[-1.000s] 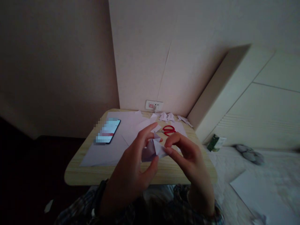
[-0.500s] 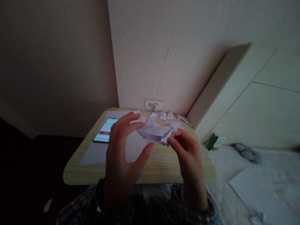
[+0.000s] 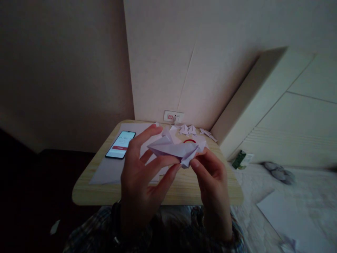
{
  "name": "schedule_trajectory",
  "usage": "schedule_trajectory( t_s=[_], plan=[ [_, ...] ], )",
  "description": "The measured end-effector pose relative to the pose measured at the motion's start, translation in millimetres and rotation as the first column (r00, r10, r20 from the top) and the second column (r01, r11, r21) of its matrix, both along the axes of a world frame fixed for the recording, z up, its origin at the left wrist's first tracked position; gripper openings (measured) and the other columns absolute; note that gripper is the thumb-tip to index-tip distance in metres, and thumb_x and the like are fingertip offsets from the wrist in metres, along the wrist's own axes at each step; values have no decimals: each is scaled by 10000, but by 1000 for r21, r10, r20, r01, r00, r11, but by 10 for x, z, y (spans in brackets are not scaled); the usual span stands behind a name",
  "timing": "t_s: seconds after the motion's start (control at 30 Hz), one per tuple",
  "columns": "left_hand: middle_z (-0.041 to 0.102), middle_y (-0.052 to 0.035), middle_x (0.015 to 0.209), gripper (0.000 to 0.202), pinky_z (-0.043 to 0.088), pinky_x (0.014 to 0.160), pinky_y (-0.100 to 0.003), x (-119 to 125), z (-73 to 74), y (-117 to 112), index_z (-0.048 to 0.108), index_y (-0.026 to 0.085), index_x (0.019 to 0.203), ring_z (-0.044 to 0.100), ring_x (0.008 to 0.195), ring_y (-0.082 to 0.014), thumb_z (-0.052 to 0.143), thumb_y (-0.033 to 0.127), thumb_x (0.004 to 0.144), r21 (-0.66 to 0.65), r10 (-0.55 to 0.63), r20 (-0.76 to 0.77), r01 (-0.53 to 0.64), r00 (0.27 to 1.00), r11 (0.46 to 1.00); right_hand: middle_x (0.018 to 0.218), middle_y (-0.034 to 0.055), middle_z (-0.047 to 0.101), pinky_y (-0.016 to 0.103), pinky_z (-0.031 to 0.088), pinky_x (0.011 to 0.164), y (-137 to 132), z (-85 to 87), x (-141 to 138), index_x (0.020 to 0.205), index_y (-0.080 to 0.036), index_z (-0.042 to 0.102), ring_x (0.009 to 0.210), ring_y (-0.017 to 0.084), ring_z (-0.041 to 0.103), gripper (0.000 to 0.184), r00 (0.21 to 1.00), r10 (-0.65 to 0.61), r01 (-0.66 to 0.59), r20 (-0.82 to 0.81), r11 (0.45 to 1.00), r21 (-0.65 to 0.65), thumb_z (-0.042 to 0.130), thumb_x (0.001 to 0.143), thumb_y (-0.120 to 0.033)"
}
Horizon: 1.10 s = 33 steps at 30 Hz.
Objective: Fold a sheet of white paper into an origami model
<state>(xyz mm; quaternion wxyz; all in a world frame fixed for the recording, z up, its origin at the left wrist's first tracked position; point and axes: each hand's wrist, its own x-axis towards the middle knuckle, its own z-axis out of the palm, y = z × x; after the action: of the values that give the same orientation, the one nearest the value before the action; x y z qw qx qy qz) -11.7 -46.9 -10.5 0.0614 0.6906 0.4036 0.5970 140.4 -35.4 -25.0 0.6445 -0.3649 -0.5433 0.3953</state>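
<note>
A folded white paper piece (image 3: 171,149) with pointed ends is held above the small wooden table. My right hand (image 3: 213,175) pinches its right end between thumb and fingers. The thumb and index fingertip of my left hand (image 3: 139,179) close on its lower edge near the middle, while the other left fingers stay raised and spread around its left side. Behind the piece, a red ring-shaped thing (image 3: 190,141) is partly hidden. Folded paper figures (image 3: 184,130) lie along the table's back edge, and flatter folded papers (image 3: 208,134) sit at its back right corner.
A lit phone (image 3: 120,144) rests on white paper (image 3: 101,175) on the left of the wooden table (image 3: 86,195). A wall socket (image 3: 173,116) is behind the table. To the right, a bed holds a green and white box (image 3: 242,160), a grey object (image 3: 277,173) and white paper (image 3: 286,214).
My left thumb and index finger have come together on the paper's lower edge, where they were apart before. The paper has turned slightly, and more of the red ring shows.
</note>
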Motion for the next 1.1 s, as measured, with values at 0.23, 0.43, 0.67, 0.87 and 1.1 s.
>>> schedule_trajectory(
  t_s=[0.23, 0.43, 0.67, 0.87, 1.1],
  plan=[
    [534, -43, 1359, 156, 527, 1013, -428, 9, 11, 2, 685, 236, 831, 537, 1294, -271, 669, 84, 861, -21, -42, 9, 43, 999, 999, 684, -36, 612, 247, 480, 637, -4, 35, -12, 685, -228, 650, 682, 142, 579, 168, 998, -42, 40, 43, 998, 39, 775, 796, -238],
    [565, -26, 1307, 170, 488, 1043, -414, 20, 17, -8, 668, 248, 836, 541, 1266, -242, 676, 79, 856, -22, 2, 16, -2, 1000, 1000, 709, -40, 619, 241, 489, 670, -8, 22, -50, 689, -232, 655, 705, 135, 586, 161, 999, 7, -6, -39, 999, 40, 776, 789, -199],
    [576, -28, 1299, 143, 529, 995, -416, 29, 6, -4, 678, 250, 842, 553, 1251, -267, 682, 108, 855, -51, 14, 49, -11, 999, 999, 707, -38, 638, 226, 463, 614, -6, -8, -55, 714, -235, 677, 678, 131, 561, 155, 991, 46, -50, -122, 998, -29, 804, 793, -277],
    [533, -31, 1393, 460, 451, 1109, -507, 145, -72, 50, 633, 324, 1165, 452, 1372, -309, 798, 149, 772, 43, 19, 353, -37, 935, 998, 732, -37, 671, 248, 520, 669, -6, -14, -167, 842, -253, 730, 692, 142, 616, 135, 958, 108, -151, -266, 978, -144, 822, 786, -334],
    [653, -8, 1252, 675, 618, 837, -282, 170, -131, 109, 610, 369, 1259, 677, 1065, -189, 842, 89, 691, -2, -230, 585, 285, 778, 958, 935, -24, 768, 297, 576, 833, -15, -54, -230, 1007, -324, 784, 893, 181, 704, 210, 958, 115, -132, -262, 990, -51, 825, 801, -321]
  ],
)
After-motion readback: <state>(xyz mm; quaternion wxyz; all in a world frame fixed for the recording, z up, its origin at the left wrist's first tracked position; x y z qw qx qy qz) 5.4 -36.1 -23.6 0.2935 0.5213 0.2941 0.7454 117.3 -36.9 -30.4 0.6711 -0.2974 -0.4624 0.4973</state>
